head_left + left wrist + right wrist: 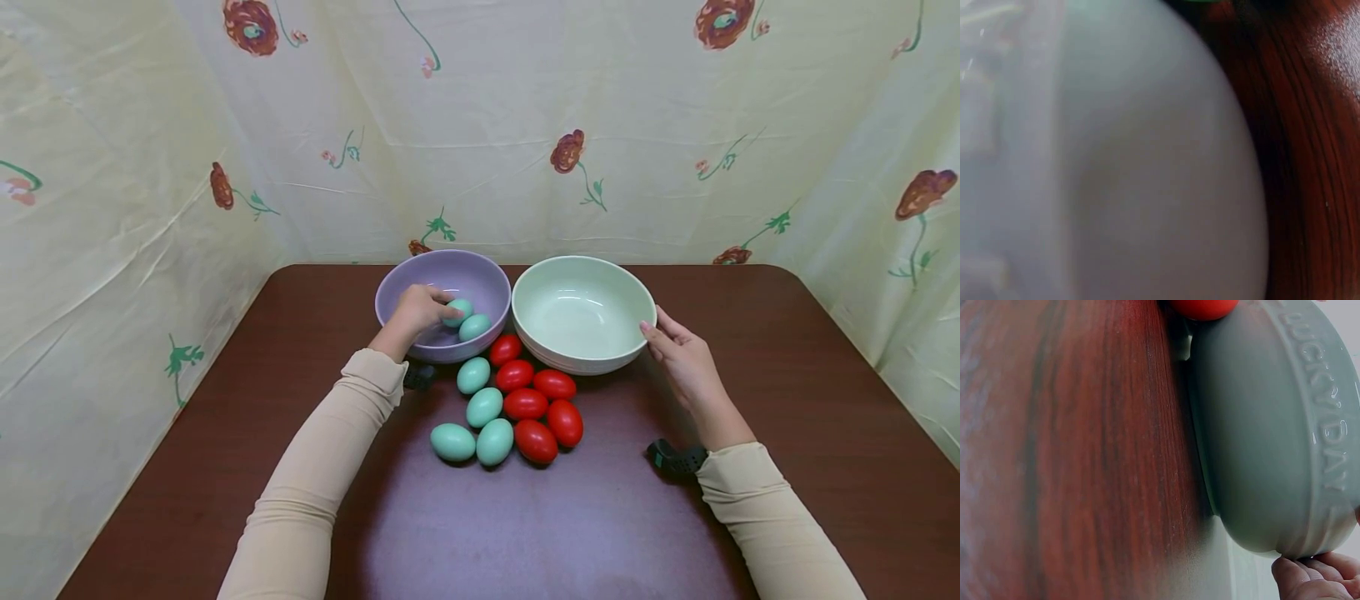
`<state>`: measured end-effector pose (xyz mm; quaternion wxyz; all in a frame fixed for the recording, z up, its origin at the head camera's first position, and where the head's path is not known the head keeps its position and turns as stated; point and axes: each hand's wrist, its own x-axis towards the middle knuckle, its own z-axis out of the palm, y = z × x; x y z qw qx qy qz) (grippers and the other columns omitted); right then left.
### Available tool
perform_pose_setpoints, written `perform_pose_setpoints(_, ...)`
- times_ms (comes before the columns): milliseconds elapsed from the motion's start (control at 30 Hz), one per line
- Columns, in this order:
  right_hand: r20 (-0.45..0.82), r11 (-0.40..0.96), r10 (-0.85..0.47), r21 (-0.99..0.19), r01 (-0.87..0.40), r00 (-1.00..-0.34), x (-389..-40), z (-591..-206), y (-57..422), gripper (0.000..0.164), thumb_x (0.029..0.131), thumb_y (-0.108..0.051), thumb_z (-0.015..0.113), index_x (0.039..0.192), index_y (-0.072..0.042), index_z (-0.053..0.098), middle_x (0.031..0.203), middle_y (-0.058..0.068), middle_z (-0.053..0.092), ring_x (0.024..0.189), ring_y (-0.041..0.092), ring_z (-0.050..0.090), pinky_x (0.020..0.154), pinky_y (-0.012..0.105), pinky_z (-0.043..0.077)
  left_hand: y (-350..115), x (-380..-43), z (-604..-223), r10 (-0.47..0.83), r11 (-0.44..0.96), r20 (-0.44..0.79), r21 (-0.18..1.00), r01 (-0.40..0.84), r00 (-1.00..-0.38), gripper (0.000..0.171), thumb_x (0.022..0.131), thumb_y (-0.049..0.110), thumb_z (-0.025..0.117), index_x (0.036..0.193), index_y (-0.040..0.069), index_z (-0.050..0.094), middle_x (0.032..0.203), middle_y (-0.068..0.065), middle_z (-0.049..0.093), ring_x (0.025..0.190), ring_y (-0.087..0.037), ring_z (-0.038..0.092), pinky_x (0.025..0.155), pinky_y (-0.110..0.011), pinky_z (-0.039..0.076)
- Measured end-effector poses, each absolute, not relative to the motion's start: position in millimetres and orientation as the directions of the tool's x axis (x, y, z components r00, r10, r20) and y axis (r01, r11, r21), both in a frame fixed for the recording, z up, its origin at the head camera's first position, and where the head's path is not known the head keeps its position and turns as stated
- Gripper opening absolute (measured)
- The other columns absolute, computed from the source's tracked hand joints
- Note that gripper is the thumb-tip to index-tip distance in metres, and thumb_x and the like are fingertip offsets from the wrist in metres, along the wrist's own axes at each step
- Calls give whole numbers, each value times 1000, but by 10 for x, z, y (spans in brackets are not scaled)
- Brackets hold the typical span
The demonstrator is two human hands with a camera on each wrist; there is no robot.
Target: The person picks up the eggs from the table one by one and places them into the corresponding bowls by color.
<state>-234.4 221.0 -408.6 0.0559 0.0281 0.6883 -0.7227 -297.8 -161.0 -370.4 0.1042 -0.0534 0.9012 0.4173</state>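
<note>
Inside the purple bowl [393,287], my left hand [418,312] has its thumb and fingers around a pale green egg [460,310]. A second green egg [475,327] lies against it in the same bowl. My right hand [686,362] grips the right rim of the pale green bowl [577,354], thumb over the edge and fingers along the outer wall. In the right wrist view, the fingertips [1319,575] press on this bowl's side, below the raised letters "LUCKY DAY". The blurred bowl wall [1166,162] fills most of the left wrist view, hiding the left hand.
In front of the bowls, several red eggs [526,404] and several green eggs [484,407] lie close together on the dark wooden table [810,400]. The two bowls stand side by side near the back edge, with a flowered cloth [480,125] hanging behind.
</note>
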Motion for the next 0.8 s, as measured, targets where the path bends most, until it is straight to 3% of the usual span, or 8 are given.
perform_pose_setpoints(533,-112,-73,-52,-991,116,-992,-2379,-4080,2224,74,100,-30,59,157,-11,16,166,7,6,151,16,18,117,30,22,-1595,-2991,-3674,-27,646,-221,741,-185,-975,43,85,13,76,126,3,67,135,-15,63,126,-29,55,105,-38,47)
perform_pose_setpoints(800,-124,-56,-59,-990,127,-991,-2374,-4092,2213,74,100,-31,58,157,-10,16,166,6,6,150,15,20,118,30,22,-1651,-2958,-3725,-44,479,-135,867,-140,-990,37,91,17,71,126,4,67,132,-13,66,120,-27,60,102,-38,50)
